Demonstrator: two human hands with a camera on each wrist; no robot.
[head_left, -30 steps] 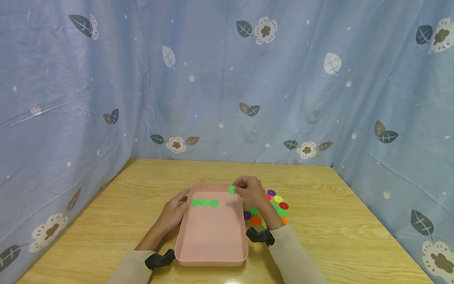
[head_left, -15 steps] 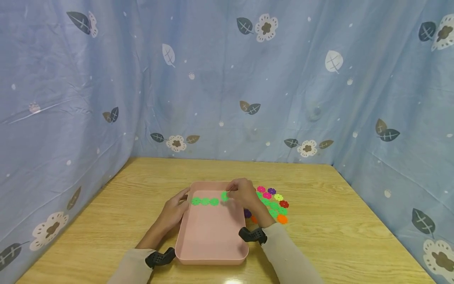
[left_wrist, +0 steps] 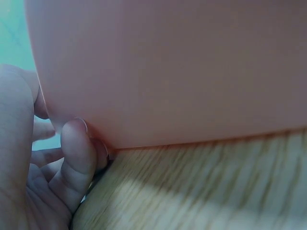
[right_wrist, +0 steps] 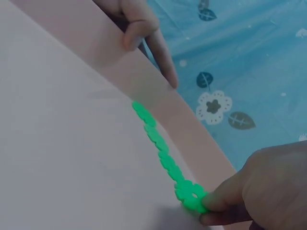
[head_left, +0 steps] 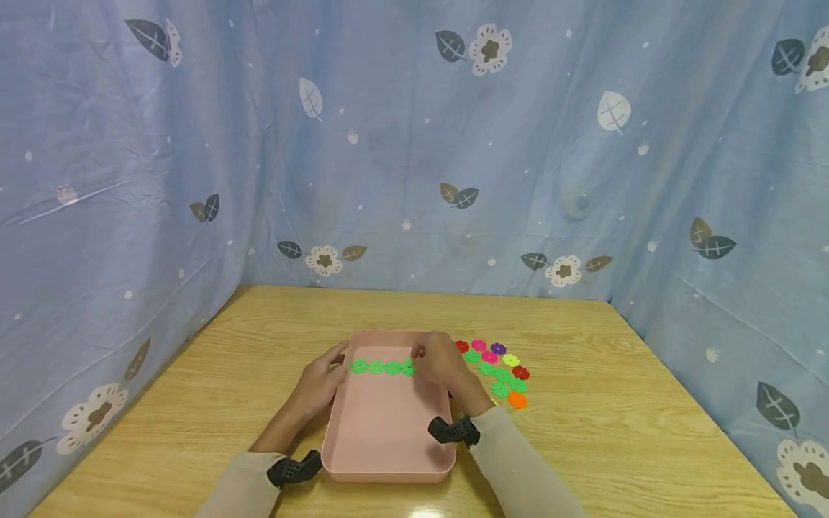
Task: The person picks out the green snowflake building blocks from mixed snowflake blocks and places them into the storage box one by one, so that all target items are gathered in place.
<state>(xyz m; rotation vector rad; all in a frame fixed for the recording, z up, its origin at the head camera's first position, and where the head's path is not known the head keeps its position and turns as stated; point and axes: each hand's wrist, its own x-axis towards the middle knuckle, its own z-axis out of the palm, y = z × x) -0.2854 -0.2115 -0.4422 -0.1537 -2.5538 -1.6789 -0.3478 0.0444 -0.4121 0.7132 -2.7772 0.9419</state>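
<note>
A shallow pink tray [head_left: 387, 439] lies on the table in front of me. My left hand [head_left: 319, 385] holds its left side near the far corner, fingertips against the outer wall [left_wrist: 168, 72] in the left wrist view. Inside the tray, three green flower-shaped plastic discs [head_left: 376, 367] form a row across the far part. Thumb and finger of my right hand [head_left: 442, 363] pinch another green flower disc [right_wrist: 190, 193]. It sits tilted at the row's right end, its edge right at the neighbouring disc in the right wrist view.
Right of the tray, loose flower discs [head_left: 503, 375] in green, pink, red, purple, yellow and orange lie on the wooden table [head_left: 615, 403], partly hidden by my right forearm. A blue patterned curtain [head_left: 401, 144] surrounds the table at the back and sides.
My right hand has moved left and slightly nearer with its green disc, from over the tray's far right corner to the row's right end. My left hand has stayed at the tray's side.
</note>
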